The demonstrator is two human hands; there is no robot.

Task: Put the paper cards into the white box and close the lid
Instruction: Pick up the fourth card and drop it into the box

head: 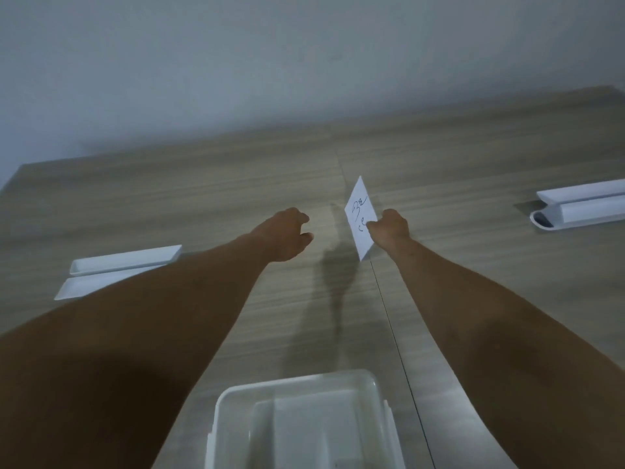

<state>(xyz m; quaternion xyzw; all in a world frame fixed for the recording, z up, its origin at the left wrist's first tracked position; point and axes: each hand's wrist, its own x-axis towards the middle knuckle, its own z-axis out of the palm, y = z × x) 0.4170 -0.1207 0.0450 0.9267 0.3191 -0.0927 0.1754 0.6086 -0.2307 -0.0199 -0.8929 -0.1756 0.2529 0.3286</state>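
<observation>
My right hand (392, 230) pinches a white paper card (360, 218) with blue scribbles, held upright above the middle of the wooden table. My left hand (287, 235) hovers just left of the card with fingers loosely curled and nothing in it. The white box (368, 380) stands open at the near edge of the table, below and between my forearms; something pale lies flat inside it, and I cannot tell what. The lid is not clearly visible.
Two shallow white trays (125, 260) lie on the table at the left, partly behind my left forearm. A white trough-like holder (581, 206) sits at the far right edge. A seam (389, 309) runs down the tabletop. A grey wall stands behind the table.
</observation>
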